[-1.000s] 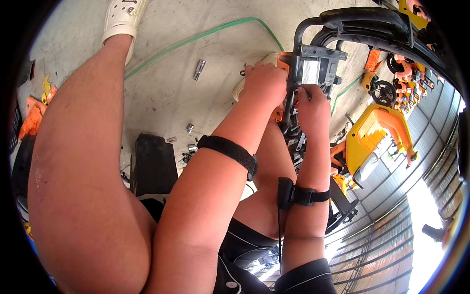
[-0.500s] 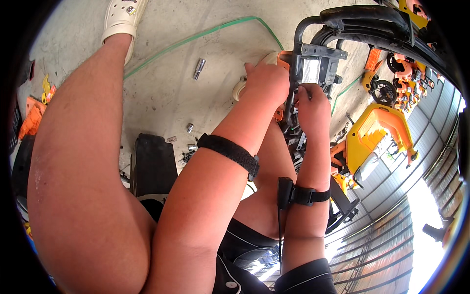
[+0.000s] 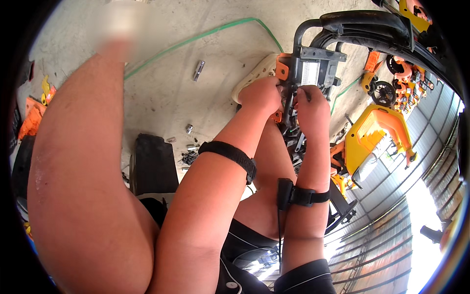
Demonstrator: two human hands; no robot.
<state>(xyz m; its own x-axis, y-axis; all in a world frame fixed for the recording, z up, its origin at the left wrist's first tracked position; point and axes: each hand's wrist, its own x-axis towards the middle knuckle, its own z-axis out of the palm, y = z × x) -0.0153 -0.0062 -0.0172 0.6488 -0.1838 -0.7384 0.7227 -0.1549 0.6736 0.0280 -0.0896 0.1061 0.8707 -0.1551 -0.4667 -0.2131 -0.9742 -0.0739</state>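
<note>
While seated on concrete floor (image 3: 161,98), person works grey-and-orange metal power-tool body with black tubular handle (image 3: 313,68), propped between knees. Looks heavy, rigid, sharp-edged; best taken by tubular handle. Left hand (image 3: 262,95) clamps its orange side; right hand (image 3: 311,105) pinches small part at its underside, part itself hidden. Silver socket (image 3: 198,70) lies well apart.

My left hand (image 3: 264,94) and right hand (image 3: 312,109) sat side by side against the machine (image 3: 313,71); a socket (image 3: 198,70) lay on the floor (image 3: 161,93) to their left.
</note>
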